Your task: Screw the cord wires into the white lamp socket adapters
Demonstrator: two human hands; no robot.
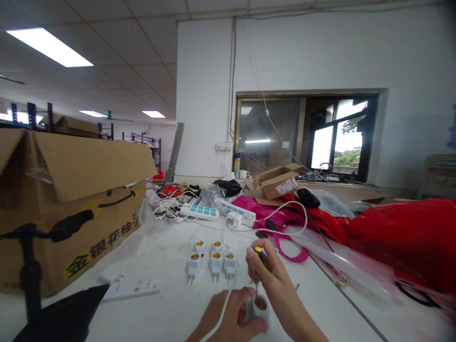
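My left hand point(231, 316) is closed around a white lamp socket adapter point(261, 313) near the table's front, its brass-coloured mouth facing up. Above it, my right hand point(269, 270) grips a screwdriver point(258, 253) with a black and yellow handle. The thin shaft points down into the socket; where its tip sits is hidden. Just beyond my hands stand several similar white lamp socket adapters point(215, 259) in two rows, some with plug prongs showing toward me. A pale cable point(225, 308) passes in front of my left hand.
At the left stands a large cardboard box point(89, 223), with a black stand point(32, 280) before it and a white power strip point(131, 289) nearby. Further back are more power strips point(199, 212), tangled cables and a small open carton point(276, 183). Red bags point(402, 237) lie at right.
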